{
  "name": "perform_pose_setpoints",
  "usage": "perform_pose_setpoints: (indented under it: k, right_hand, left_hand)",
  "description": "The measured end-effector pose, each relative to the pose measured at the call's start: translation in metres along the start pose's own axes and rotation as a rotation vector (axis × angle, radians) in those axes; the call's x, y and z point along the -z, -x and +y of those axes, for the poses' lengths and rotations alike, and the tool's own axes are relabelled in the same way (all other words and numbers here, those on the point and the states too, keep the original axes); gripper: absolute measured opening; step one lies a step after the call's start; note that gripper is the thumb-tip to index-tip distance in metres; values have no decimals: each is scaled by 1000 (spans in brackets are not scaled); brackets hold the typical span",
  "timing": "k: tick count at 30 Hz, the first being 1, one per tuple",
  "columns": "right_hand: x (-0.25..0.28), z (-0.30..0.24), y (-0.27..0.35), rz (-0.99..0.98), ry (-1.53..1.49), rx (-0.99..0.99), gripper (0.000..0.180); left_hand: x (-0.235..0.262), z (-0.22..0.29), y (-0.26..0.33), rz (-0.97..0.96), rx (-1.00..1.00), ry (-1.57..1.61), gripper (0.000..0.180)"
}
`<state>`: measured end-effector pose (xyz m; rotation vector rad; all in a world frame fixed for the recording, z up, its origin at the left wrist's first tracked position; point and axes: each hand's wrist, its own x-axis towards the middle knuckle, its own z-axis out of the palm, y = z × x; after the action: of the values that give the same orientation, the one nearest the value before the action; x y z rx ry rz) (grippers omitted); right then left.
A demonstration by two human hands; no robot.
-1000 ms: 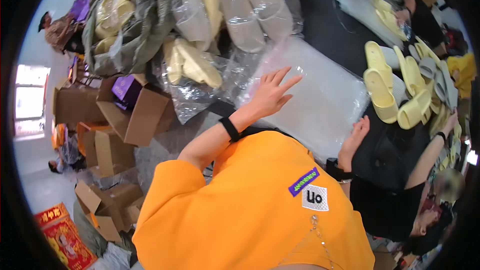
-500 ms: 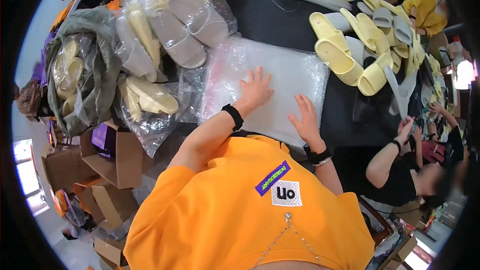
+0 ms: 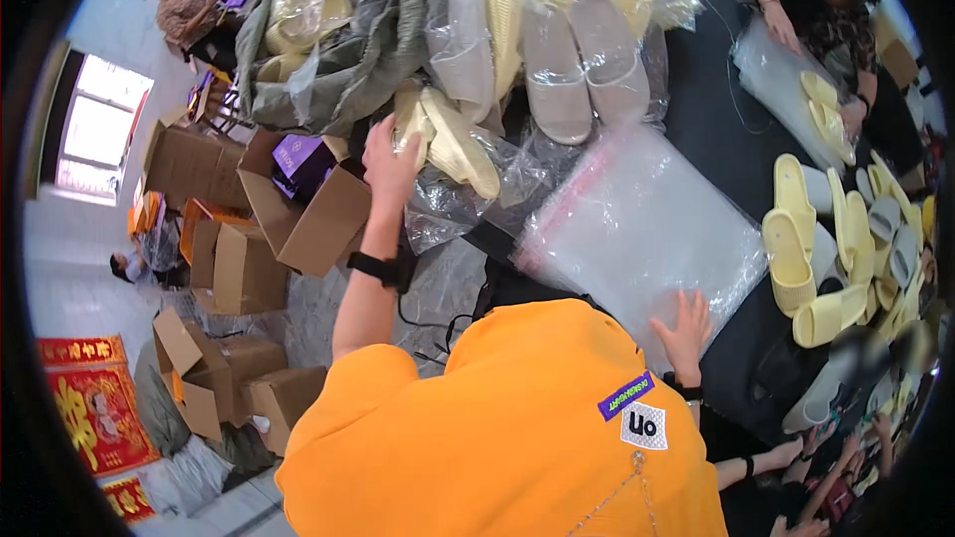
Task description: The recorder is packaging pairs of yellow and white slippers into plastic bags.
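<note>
Lettering marks a purple strip [image 3: 626, 395] and white patch [image 3: 644, 427] (both on an orange shirt [image 3: 477, 438]) and a red poster [image 3: 99, 408].

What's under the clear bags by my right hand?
The black tabletop shows beside the clear bags; whatever lies directly beneath them is covered. Your right hand is at their near edge.

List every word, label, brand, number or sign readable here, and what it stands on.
Wording uncopied, only placed:
Purple patch on orange shirt: green lettering.
White patch beside it: black lettering.
Red poster: yellow characters.
Smaller red poster: blurred yellow characters.
Purple box in cardboard box: print too small to read.
</note>
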<state>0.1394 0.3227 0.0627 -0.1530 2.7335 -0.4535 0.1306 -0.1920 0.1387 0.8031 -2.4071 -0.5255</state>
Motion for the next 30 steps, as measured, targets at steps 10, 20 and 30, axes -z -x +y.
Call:
perform_pose_setpoints:
  k: [10, 20, 30]
  right_hand:
    - [-1, 13, -4, -18, 65, -20, 61]
    - [-3, 13, 3, 50, -1, -9, 61]
    - [3, 8, -8, 45, -79, 204, 67]
  left_hand:
    - [-88, -140, 17, -384, 870, 1445, 42]
    - [-57, -4, 2, 229, 755, 1367, 31]
    - [-5, 195, 47, -96, 239, 1452, 66]
